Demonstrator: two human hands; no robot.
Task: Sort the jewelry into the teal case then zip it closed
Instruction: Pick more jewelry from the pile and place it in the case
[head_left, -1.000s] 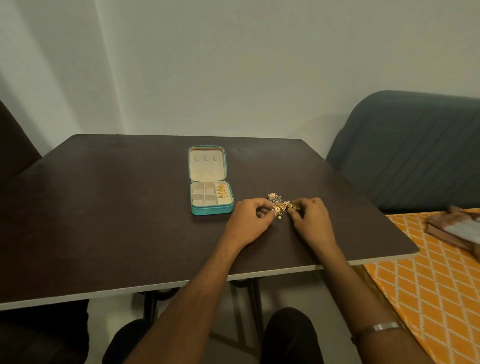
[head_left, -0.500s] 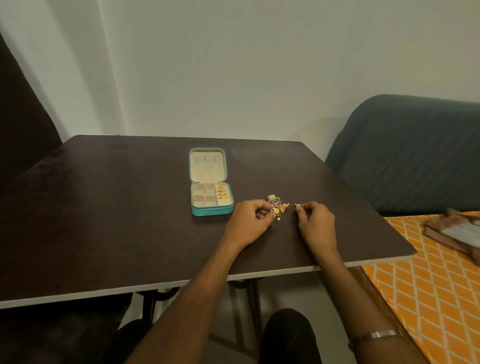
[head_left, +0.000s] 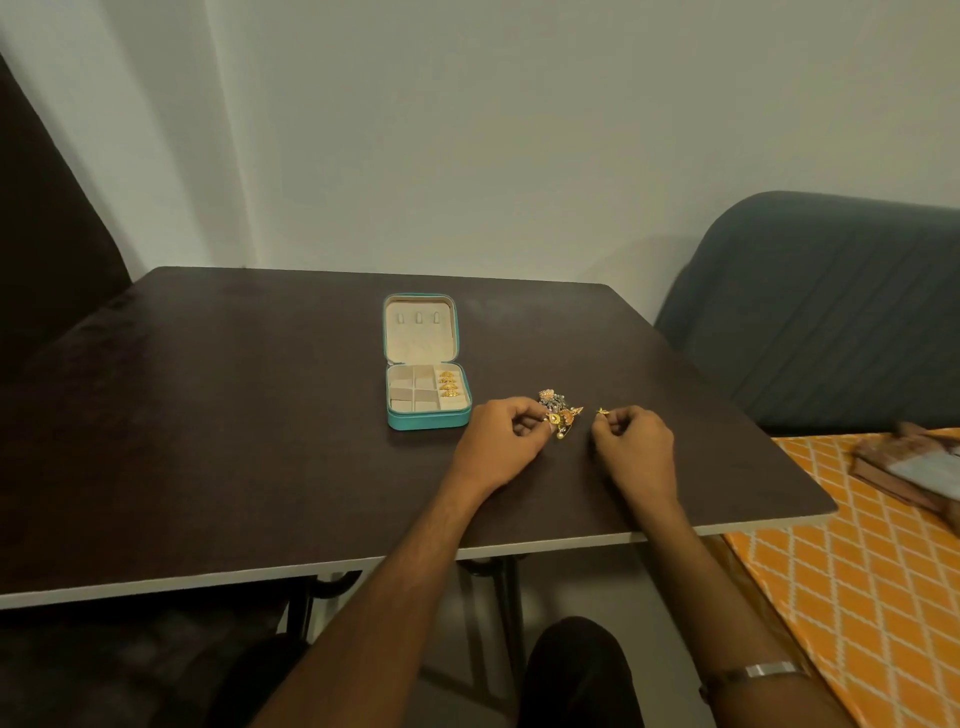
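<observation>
Gold rings (head_left: 448, 383), four, in teal case (head_left: 428, 420)

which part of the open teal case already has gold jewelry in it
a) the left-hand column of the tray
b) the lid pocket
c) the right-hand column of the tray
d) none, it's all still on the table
c: the gold pieces sit stacked in the right-hand column of the teal case, while the lid and the other compartments look bare.

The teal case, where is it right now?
In the head view the teal case lies open on the dark table, mid-table, just left of the left hand and the jewelry pile.
</observation>
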